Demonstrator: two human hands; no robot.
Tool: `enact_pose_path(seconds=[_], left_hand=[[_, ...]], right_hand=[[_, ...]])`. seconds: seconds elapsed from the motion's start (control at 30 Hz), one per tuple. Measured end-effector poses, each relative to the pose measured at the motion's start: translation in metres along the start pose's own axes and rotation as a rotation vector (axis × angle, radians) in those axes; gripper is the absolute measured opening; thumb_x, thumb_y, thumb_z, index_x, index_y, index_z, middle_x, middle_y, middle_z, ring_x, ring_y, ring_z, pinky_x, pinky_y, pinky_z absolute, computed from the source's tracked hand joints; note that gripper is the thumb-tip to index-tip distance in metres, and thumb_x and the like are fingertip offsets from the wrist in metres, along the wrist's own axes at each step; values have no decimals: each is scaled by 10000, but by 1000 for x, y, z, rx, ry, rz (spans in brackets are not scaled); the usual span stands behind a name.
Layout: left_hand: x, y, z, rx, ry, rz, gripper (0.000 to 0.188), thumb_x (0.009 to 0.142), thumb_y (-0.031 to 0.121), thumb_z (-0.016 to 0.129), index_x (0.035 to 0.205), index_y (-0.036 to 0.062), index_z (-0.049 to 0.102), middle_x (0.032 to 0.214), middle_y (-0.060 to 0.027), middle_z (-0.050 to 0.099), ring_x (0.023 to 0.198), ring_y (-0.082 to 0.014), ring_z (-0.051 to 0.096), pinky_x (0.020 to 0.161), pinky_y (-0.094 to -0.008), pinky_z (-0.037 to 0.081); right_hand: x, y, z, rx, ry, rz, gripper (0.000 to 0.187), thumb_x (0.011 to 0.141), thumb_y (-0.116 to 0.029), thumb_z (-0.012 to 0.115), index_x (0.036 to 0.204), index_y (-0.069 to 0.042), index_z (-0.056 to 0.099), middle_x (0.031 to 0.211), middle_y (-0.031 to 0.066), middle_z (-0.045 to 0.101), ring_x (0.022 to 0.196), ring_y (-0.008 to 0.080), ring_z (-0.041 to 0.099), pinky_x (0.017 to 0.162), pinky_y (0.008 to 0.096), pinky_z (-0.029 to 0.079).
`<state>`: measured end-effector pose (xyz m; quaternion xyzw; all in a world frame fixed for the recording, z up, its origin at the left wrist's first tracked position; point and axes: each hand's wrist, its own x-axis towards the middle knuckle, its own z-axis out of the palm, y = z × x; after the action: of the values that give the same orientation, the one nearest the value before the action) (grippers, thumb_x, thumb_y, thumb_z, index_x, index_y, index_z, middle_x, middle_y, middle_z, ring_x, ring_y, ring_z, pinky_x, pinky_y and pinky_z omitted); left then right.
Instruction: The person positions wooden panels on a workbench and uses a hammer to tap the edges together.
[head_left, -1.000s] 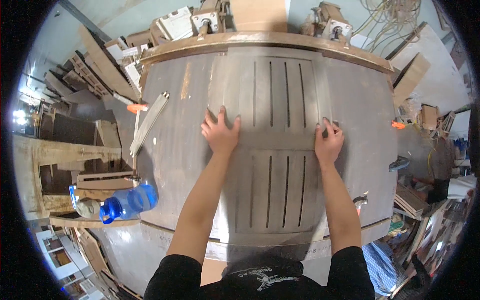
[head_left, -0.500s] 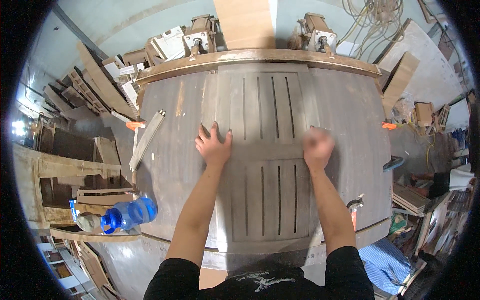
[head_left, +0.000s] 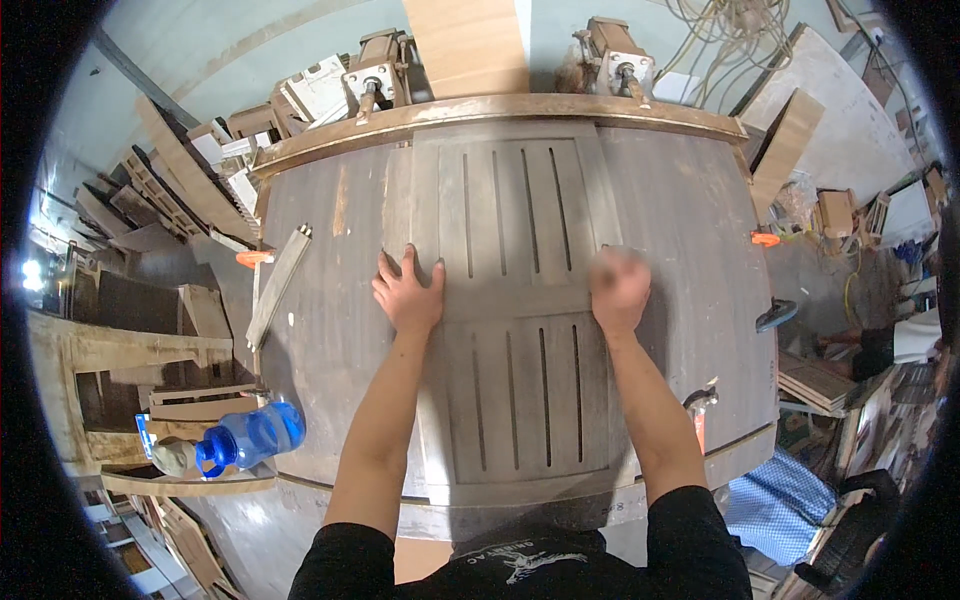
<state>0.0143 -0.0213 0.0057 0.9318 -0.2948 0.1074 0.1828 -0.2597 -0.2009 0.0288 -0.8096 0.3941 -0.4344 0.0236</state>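
Note:
A grey-brown slotted wooden door panel lies lengthwise on the workbench, with slots in its upper and lower halves. My left hand rests at the panel's left long edge, fingers spread and thumb beside the frame. On the opposite long edge sits my right hand. It looks compact, but a blur covers its fingers, so their grip cannot be made out. A hammer-like tool with an orange-red handle lies near my right forearm, partly hidden by it.
A raised wooden rail runs along the far edge, with two metal clamp cylinders behind it. A wood strip lies at the left. A blue water jug lies near left. Blue checked cloth hangs near right.
The whole view has shifted slightly, so the bench and panel appear further left. Both hands keep their places at the panel's edges.

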Motion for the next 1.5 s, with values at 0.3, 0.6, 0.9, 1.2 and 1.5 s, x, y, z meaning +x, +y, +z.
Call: enact_pose_path(seconds=[0.3,0.6,0.9,1.2,1.5], left_hand=[[-1,5,-7,-7,-76,-19,630,852,547,653,1393,245,537,1519,-195,354,1214,-404,431,1050,-505,342],[3,3,-12,6,-145,-35,650,877,561,621,1432,248,491,1539,-195,317,1266,-413,392,1079,-513,317],[10,-9,-39,87,-436,15,676,938,567,524,1524,287,337,1590,-222,216,1314,-440,375,1113,-519,293],[-182,-85,-96,-75,-353,202,735,965,400,549,1527,24,262,1599,-227,220,1484,-397,192,1205,-531,142],[-295,-123,-152,-453,-430,-188,532,917,365,609,1367,87,553,1544,-171,381,1452,-382,282,1185,-559,169]], right_hand=[[-23,12,9,-62,-190,297,355,841,-288,741,1193,-268,700,1156,94,563,1030,308,535,928,438,431],[-6,-2,5,-94,-2,91,301,721,-102,722,1022,-108,718,845,132,631,809,360,588,738,481,466],[-17,19,-25,147,-320,192,476,825,-252,729,1279,-133,644,1265,184,601,1170,361,556,978,473,453],[-179,-8,-178,83,-582,357,929,799,-462,728,1506,-15,323,1516,244,378,1373,448,362,1134,559,255],[-249,-22,-206,-8,-486,597,757,718,-357,822,1301,3,501,1533,231,346,1441,435,252,1179,501,202]])
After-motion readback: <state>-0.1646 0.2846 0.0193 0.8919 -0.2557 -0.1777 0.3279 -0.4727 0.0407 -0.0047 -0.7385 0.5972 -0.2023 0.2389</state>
